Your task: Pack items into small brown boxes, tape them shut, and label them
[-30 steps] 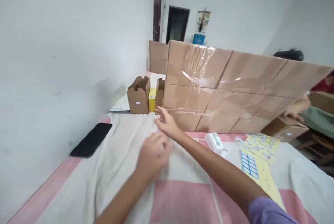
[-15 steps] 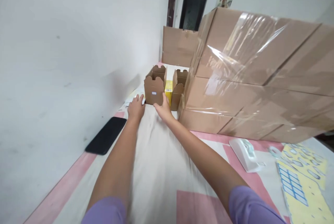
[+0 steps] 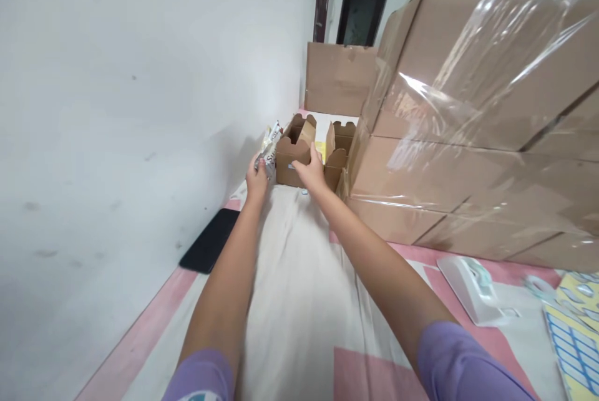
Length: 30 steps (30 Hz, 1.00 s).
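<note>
My left hand (image 3: 256, 181) is closed on a shiny silver-and-white packet (image 3: 269, 150) with dark lettering, held upright just left of an open brown cardboard box (image 3: 287, 167). My right hand (image 3: 311, 170) is at the front right corner of this box, thumb across the front panel and fingers spread apart, seemingly touching it. Part of a small label on the front shows beside the thumb. Behind my right hand, a yellow box (image 3: 321, 150) stands between the first cardboard box and a second open one (image 3: 335, 167). The insides of both are mostly hidden.
A large plastic-wrapped stack of cartons (image 3: 468, 170) rises on the right, a wall (image 3: 140, 139) on the left. A black phone-like slab (image 3: 210, 242) lies near the wall. A white tape dispenser (image 3: 472, 289), a tape roll (image 3: 538, 287) and yellow drawn-on paper (image 3: 575, 338) are at right.
My left hand has picked up the packet from the cloth and stood it beside the box. My right hand has risen along the box's front corner. The camera view has shifted.
</note>
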Tool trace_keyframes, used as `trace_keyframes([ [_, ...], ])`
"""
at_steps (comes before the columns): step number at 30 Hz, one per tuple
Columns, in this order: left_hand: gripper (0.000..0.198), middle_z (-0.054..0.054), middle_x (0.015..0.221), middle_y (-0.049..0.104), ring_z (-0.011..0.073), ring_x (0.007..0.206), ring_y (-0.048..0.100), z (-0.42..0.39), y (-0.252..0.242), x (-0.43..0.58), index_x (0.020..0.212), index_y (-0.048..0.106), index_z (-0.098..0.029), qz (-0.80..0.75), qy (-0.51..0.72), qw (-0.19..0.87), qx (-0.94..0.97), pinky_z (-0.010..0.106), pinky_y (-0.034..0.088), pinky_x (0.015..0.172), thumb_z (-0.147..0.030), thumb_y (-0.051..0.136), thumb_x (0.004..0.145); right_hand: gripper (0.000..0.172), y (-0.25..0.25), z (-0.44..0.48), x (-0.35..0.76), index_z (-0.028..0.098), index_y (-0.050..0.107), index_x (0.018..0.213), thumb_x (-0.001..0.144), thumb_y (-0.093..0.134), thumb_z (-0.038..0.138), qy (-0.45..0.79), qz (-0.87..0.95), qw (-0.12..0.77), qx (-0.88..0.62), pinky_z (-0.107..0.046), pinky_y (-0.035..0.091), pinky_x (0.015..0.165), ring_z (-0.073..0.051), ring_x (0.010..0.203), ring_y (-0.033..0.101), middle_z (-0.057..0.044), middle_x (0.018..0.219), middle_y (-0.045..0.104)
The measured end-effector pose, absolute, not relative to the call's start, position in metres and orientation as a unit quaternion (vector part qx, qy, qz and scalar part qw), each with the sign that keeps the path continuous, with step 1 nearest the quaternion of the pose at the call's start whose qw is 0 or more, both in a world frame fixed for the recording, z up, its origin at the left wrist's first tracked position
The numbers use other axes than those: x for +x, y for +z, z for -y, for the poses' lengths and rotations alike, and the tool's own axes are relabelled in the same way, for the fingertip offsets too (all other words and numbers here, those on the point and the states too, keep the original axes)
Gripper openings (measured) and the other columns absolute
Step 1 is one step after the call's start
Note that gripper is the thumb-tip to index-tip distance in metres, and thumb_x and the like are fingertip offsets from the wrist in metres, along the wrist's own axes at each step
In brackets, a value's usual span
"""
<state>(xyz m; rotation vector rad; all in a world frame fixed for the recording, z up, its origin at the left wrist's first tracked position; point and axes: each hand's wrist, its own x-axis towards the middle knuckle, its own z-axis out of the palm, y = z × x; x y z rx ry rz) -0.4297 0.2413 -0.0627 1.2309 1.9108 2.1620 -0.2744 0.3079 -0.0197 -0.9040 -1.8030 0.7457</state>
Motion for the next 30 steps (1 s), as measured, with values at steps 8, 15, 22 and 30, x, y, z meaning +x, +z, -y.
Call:
trace_keyframes([
  [8,0.051,0.012,0.127,0.072,0.0253,0.121,0.066,-0.210,-0.015,-0.416,0.127,0.067,-0.019,-0.585,0.676,-0.017,0.448,0.038,0.048,0.107,-0.056,0.047,0.098,0.019,-0.005,-0.275,-0.268,0.021,0.081,0.092,0.082,0.065,0.018,0.294,0.718,0.513,-0.367,-0.043,0.042,0.113,-0.026,0.121,0.056,-0.011,0.122,0.056],
  [15,0.054,0.013,0.124,0.073,0.0269,0.115,0.066,-0.142,0.016,-0.376,0.126,0.068,-0.020,-0.606,0.622,-0.103,0.485,0.040,0.050,0.101,-0.059,0.042,0.100,0.023,0.011,-0.218,-0.228,0.024,0.080,0.090,0.087,0.060,0.014,0.257,0.761,0.555,-0.216,-0.048,0.042,0.106,-0.027,0.118,0.060,-0.009,0.126,0.071],
  [22,0.033,0.010,0.117,0.077,0.0241,0.100,0.071,0.006,0.023,-0.290,0.130,0.065,-0.024,-0.526,0.418,-0.370,0.641,0.041,0.045,0.089,-0.030,0.054,0.100,0.024,0.003,-0.109,-0.109,0.032,0.078,0.098,0.090,0.061,0.016,0.345,0.793,0.493,-0.093,-0.047,0.052,0.089,-0.026,0.098,0.067,-0.004,0.101,0.079],
  [30,0.013,-0.001,0.100,0.081,0.0145,0.084,0.074,0.109,0.043,-0.177,0.087,0.070,-0.023,-0.383,0.369,-0.440,0.723,0.035,0.050,0.075,-0.009,0.067,0.087,0.015,0.008,-0.032,0.071,0.038,0.072,0.097,0.093,0.062,0.027,0.378,0.818,0.415,-0.125,-0.049,0.055,0.077,-0.030,0.091,0.067,-0.008,0.089,0.072],
])
